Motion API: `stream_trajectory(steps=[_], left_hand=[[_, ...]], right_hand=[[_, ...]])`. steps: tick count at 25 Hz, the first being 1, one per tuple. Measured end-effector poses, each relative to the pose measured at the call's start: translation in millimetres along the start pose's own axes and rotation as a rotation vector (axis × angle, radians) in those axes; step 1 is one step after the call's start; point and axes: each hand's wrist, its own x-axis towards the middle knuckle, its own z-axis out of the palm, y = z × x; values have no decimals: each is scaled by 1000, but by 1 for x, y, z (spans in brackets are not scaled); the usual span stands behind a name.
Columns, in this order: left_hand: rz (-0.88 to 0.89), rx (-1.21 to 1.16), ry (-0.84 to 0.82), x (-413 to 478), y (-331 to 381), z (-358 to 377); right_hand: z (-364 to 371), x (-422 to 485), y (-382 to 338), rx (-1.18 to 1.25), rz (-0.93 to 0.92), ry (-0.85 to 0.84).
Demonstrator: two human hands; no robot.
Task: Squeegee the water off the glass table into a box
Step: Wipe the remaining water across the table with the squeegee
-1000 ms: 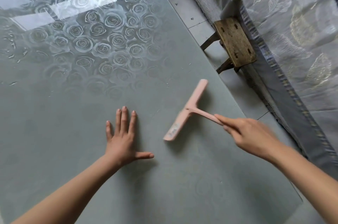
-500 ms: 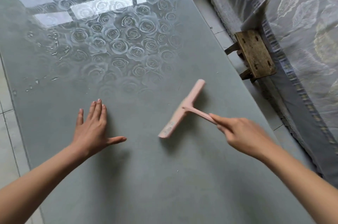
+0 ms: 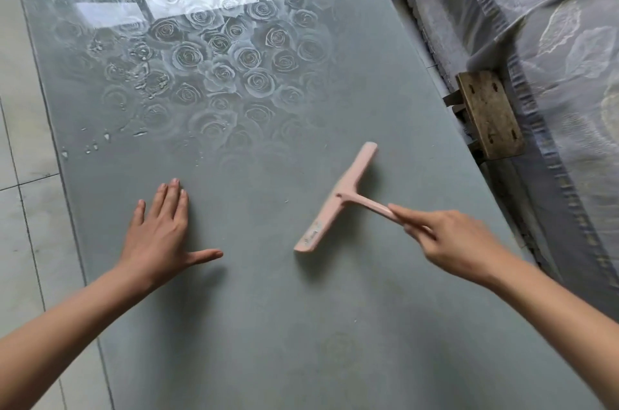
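Note:
A pink T-shaped squeegee (image 3: 336, 200) rests with its blade on the grey-green glass table (image 3: 268, 326), which carries a rose pattern. My right hand (image 3: 459, 242) grips the squeegee's handle, blade pointing away to the upper left. My left hand (image 3: 160, 235) lies flat on the glass with fingers straight and thumb spread, left of the squeegee. Water drops and small puddles (image 3: 140, 74) sit on the far left part of the glass, beyond my left hand. No box is in view.
A small worn wooden stool (image 3: 489, 114) stands on the floor right of the table, against a grey patterned cloth-covered bed or sofa (image 3: 552, 41). Pale floor tiles (image 3: 23, 141) run along the table's left edge.
The view has swung left, so the table's left edge and floor tiles now show. My left hand slid left along the glass; the squeegee stays in about the same place.

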Motion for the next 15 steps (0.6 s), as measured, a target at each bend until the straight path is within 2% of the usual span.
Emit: stream_trajectory(steps=[3, 5, 8, 11, 15], left_hand=[[22, -79, -8, -2, -2, -2], [37, -162, -4, -1, -9, -9], [67, -200, -10, -2, -25, -18], [37, -94, 5, -7, -39, -13], [23, -11, -49, -13, -39, 1]], right_hand=[[8, 49, -81, 63, -103, 2], [-3, 72, -111, 53, -172, 64], [-22, 57, -81, 21, -101, 122], [-23, 16, -55, -80, 27, 4], [-12, 24, -87, -73, 32, 49]])
